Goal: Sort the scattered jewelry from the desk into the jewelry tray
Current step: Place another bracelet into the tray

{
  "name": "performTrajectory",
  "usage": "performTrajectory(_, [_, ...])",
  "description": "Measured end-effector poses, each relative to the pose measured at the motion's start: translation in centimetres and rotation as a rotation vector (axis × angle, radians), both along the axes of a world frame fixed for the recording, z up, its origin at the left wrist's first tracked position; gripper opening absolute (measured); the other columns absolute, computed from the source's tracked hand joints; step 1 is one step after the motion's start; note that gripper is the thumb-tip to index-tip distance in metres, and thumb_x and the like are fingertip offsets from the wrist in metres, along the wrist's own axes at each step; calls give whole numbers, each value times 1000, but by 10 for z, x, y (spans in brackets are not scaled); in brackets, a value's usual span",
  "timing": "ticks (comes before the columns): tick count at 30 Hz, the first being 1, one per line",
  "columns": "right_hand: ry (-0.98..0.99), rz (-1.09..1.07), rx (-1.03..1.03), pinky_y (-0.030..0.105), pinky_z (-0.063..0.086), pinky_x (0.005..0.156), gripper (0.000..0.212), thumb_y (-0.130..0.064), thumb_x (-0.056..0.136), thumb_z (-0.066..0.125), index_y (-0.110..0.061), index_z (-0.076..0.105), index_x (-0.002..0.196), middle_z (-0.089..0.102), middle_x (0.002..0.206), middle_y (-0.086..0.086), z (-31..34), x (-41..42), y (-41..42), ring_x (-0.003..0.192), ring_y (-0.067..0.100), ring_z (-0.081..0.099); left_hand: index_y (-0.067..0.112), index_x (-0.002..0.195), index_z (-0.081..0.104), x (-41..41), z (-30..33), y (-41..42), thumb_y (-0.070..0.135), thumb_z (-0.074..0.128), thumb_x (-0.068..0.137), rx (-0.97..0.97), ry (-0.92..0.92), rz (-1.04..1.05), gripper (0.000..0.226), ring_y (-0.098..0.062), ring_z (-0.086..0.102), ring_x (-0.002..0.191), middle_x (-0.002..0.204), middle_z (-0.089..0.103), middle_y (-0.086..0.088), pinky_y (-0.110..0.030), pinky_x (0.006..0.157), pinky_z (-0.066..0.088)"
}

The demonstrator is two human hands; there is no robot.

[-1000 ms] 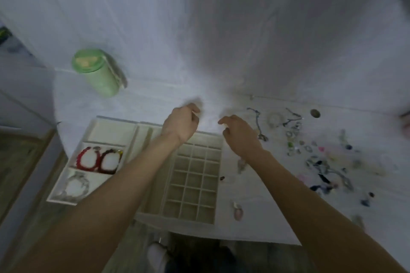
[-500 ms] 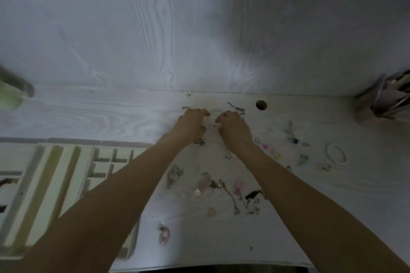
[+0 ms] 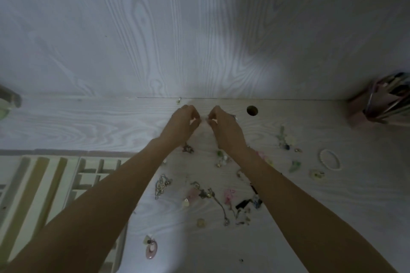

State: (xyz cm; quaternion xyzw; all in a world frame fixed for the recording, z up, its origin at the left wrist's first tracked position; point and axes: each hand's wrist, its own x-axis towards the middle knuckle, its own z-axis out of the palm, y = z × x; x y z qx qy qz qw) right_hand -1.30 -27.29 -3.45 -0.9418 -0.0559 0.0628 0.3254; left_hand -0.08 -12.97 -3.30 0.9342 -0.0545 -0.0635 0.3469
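Both arms outstretched, left hand [image 3: 182,126] and right hand [image 3: 225,129] close together, fingers curled inward

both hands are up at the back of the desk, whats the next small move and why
Probably carry whatever the fingertips are working on left to the jewelry tray. The left hand and right hand are curled fingertip to fingertip; what they hold is too small to see. Most jewelry still lies on the desk.

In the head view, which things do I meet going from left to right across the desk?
Cream compartmented jewelry tray → pink oval pendant → left hand → right hand → round hole in the desk → white bead bracelet → pink holder.
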Motion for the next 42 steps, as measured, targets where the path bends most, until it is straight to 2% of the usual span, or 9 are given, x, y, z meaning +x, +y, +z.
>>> performTrajectory(2, [50,-70,309,38,49,80,9,-14,93,56,-6,52,93,65,95,12,19,-1,7,89,24,62,12,89,55,-7,21,9,16,57,92,-260,21,112,6,-12,58,83,86,61,3,-4,69,41])
performTrajectory(6, [227,-66,661,30,53,74,17,-8,88,62,-15,50,78,69,85,13,49,-12,28,77,19,67,13,84,54,-29,61,37,12,59,91,-477,76,59,8,-12,68,79,79,69,0,-21,75,52])
performTrajectory(10, [429,1,735,27,53,76,13,-3,88,57,-12,53,96,68,77,4,68,-25,61,69,14,65,10,83,55,-51,83,76,2,58,89,-565,148,106,10,-14,65,69,70,65,-2,-27,73,53])
performTrajectory(13, [509,93,778,29,52,74,24,-3,89,56,-13,56,112,68,80,4,78,-39,95,63,13,60,8,85,55,-74,94,111,3,56,91,-550,157,162,8,-7,61,56,70,64,-5,-15,56,47])
performTrajectory(19, [457,132,846,21,54,57,9,-3,86,64,-12,62,87,67,79,9,83,-63,175,53,9,62,5,94,56,-115,103,188,0,56,90,-504,136,240,6,-13,66,58,72,64,-3,-17,54,48])
performTrajectory(30, [526,111,871,22,55,50,15,4,85,63,-9,62,78,64,65,4,61,-92,329,47,6,59,16,79,39,-165,81,337,1,55,91,-475,163,468,25,-5,57,54,74,54,-1,-22,42,45])
performTrajectory(35, [521,106,804,26,56,60,19,10,84,61,-6,63,94,62,77,4,43,-94,389,59,9,62,14,84,52,-167,71,388,0,45,95,-404,260,486,19,-6,58,62,81,55,0,-18,42,48])
performTrajectory(39, [497,99,668,43,55,76,14,1,84,67,-12,63,81,63,77,7,21,-94,431,67,23,60,7,101,62,-164,52,424,-1,42,95,-323,305,526,22,-11,57,74,96,59,-6,-15,51,51])
performTrajectory(42, [469,164,465,47,53,88,13,-5,85,66,-9,67,97,67,98,15,6,-94,455,89,29,64,1,110,64,-156,34,440,-9,41,92,-240,306,563,31,-22,60,96,116,62,-14,-27,75,51])
